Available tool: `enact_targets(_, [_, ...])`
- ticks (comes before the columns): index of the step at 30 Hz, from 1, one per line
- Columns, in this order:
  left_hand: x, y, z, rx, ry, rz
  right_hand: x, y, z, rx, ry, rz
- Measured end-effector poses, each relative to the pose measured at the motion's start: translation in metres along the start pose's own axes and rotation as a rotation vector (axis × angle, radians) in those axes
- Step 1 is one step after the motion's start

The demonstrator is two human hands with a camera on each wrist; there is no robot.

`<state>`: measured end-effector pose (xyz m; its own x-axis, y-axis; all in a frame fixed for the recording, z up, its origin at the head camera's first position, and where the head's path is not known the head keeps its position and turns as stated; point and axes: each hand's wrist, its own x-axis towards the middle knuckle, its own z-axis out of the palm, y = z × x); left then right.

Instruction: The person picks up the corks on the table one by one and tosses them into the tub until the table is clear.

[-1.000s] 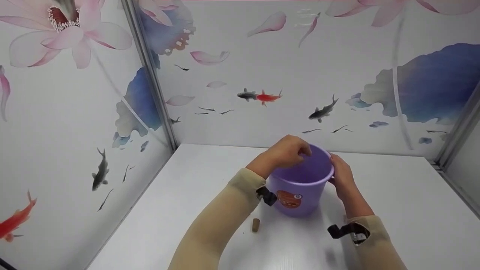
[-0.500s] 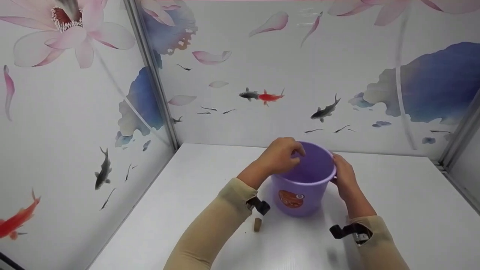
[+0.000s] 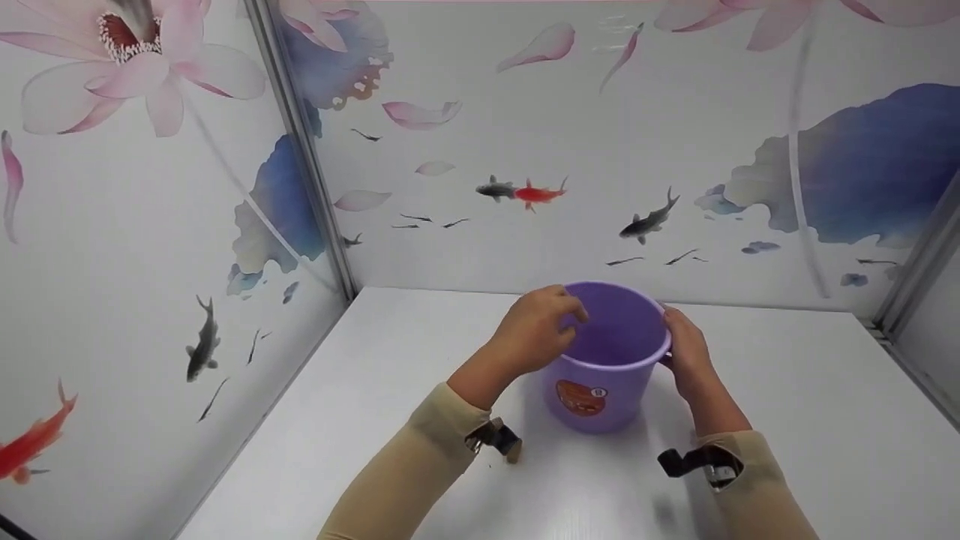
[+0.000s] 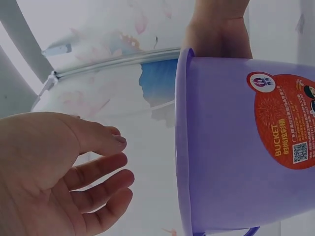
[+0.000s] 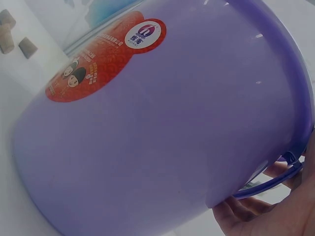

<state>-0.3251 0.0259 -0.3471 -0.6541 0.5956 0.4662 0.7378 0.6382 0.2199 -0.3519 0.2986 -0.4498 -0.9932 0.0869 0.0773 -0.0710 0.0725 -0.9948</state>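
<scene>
A purple plastic bucket [image 3: 600, 390] with a red sticker [image 4: 285, 120] stands upright on the white table. My right hand [image 3: 686, 349] grips it at the right side, by the rim and the handle [image 5: 270, 183]. At the near left of the rim is my left hand [image 3: 536, 330], its fingers loosely bent. The left wrist view shows that hand [image 4: 64, 172] holding nothing, apart from the bucket's wall. In front of the bucket lies a small brown cork [image 3: 514, 451], partly covered by the left wrist camera. Of the bucket's inside, only bare upper wall shows.
The right wrist view has a few brown cork-like pieces [image 5: 28, 47] on the table. White panels with painted fish and lotus flowers close off the back and the left side, joined by a metal post [image 3: 307, 157]. The table [image 3: 360, 390] runs up to them.
My left hand has drawn back from over the bucket, leftward and toward me, and its wrist camera now overlaps the cork. The right hand keeps its grip and the bucket stays put.
</scene>
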Motion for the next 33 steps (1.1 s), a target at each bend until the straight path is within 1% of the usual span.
enact_targets(4, [-0.014,-0.004,-0.005,0.002,0.023,0.026,0.001,0.002,0.0,0.007,-0.008,0.002])
enact_targets(9, [-0.029,-0.009,-0.013,-0.002,0.042,0.022,0.001,0.003,-0.001,-0.001,-0.012,0.014])
enact_targets(13, [-0.041,-0.014,-0.016,-0.011,0.046,0.029,0.001,0.002,-0.002,-0.012,-0.011,0.017])
enact_targets(17, [-0.054,-0.021,-0.015,-0.006,0.031,0.028,0.002,0.001,-0.002,-0.007,-0.008,0.012])
enact_targets(20, [-0.062,-0.024,-0.013,0.005,0.004,0.014,0.002,0.002,-0.003,0.002,-0.004,0.015])
enact_targets(24, [-0.071,-0.032,-0.013,0.014,-0.025,0.01,0.002,0.002,-0.003,0.019,-0.005,0.022])
enact_targets(27, [-0.079,-0.041,-0.012,0.002,-0.021,0.01,0.002,0.003,-0.002,0.023,-0.009,0.017])
enact_targets(30, [-0.091,-0.051,-0.009,-0.026,-0.019,-0.008,0.002,0.004,-0.001,0.018,-0.013,0.016])
enact_targets(33, [-0.101,-0.06,-0.005,-0.047,-0.035,-0.048,0.002,0.003,-0.002,0.017,-0.012,0.014])
